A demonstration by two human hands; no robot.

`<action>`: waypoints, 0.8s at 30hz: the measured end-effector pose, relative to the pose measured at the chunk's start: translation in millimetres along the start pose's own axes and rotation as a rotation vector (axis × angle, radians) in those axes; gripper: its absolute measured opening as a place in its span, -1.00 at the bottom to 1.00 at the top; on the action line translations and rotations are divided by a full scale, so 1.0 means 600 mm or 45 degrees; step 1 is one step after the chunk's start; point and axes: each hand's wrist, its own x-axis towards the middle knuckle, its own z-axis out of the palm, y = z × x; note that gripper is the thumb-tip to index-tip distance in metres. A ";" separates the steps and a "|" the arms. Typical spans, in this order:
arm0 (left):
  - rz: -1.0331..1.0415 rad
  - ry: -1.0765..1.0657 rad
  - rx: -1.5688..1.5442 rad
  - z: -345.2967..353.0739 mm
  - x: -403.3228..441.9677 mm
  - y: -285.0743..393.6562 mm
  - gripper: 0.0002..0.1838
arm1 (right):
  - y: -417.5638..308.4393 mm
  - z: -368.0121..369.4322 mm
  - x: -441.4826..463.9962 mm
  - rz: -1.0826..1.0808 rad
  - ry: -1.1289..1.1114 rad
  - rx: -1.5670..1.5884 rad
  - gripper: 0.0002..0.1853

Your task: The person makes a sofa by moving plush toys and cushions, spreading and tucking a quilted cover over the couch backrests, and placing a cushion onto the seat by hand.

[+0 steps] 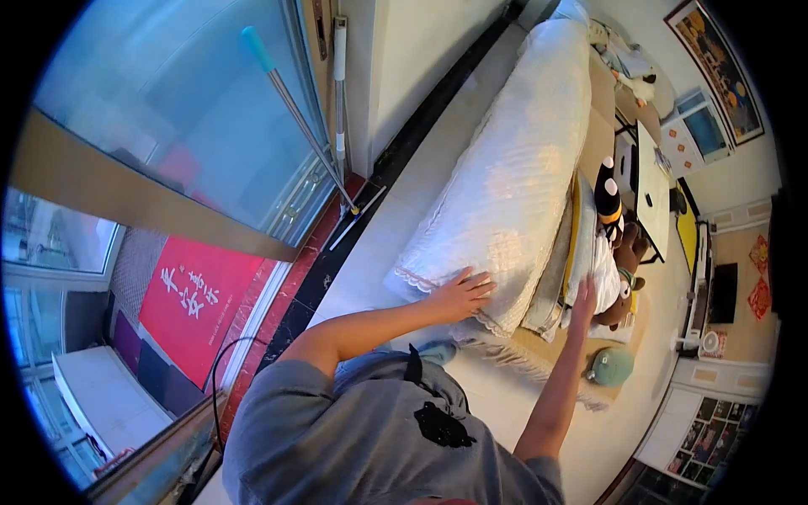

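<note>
A long white quilted cover [513, 168] with a scalloped edge lies over the back of a sofa in front of me. Flat on its near end rests my left hand [461, 296], fingers spread and holding nothing. My right hand [586, 299] reaches forward to the right with its fingers stretched out, beside a white cushion [599, 271]; whether it touches the cushion I cannot tell. Between the hands, grey and yellow cushions [572, 240] stand against the sofa. A brown plush bear [624, 252] and a black plush toy [606, 195] sit just beyond.
A green round plush [611, 367] lies right of my right arm. Farther off stands a low table [651, 189]. To the left are a glass door [185, 109], a mop [295, 109] leaning by the doorway and a red mat [198, 303] with white characters.
</note>
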 end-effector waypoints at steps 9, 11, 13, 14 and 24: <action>-0.416 0.433 -0.651 -0.092 -0.130 -0.049 -0.86 | -0.198 0.349 -0.078 -0.837 -0.335 -0.689 -0.56; -0.672 0.539 -0.434 -0.112 -0.147 -0.076 -0.91 | -0.225 0.339 -0.156 -1.028 -0.748 -0.575 -0.68; -0.746 0.712 -0.322 -0.125 -0.130 -0.100 -0.91 | -0.198 0.336 -0.221 -1.047 -1.050 -0.720 -0.69; -0.729 0.722 -0.343 -0.131 -0.114 -0.105 -0.89 | -0.185 0.342 -0.230 -1.121 -1.274 -0.887 -0.70; -0.276 0.357 -0.011 -0.073 0.080 -0.015 -0.56 | -0.083 0.172 -0.306 -0.425 -0.295 -0.135 -0.63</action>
